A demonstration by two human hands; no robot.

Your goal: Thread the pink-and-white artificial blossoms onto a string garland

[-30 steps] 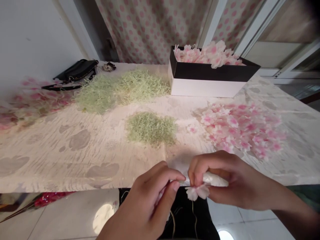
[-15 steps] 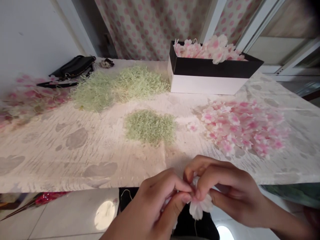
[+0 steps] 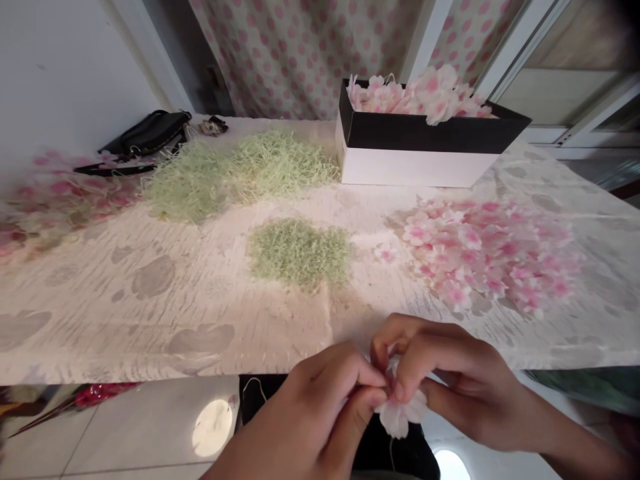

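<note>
Both hands meet just in front of the table's near edge. My left hand (image 3: 315, 417) pinches thumb and forefinger together at the base of a small pale pink fabric flower (image 3: 400, 417). My right hand (image 3: 445, 380) curls its fingers round the same flower from the right, and the petals hang below the fingertips. A thin stem or wire drops from the flower; its lower part is hard to see. A heap of loose pink flowers (image 3: 490, 253) lies on the table just beyond my right hand.
A small pile of green shreds (image 3: 300, 252) lies mid-table, with a larger one (image 3: 235, 173) behind it. A black-and-white box (image 3: 425, 143) filled with pink flowers stands at the back right. A black bag (image 3: 145, 137) lies at the back left. Below the patterned tablecloth (image 3: 125, 313) is tiled floor.
My hands have drawn closer together and slightly lower, pinching the flower between them. A white thing that showed in my right hand a second ago is out of sight.
</note>
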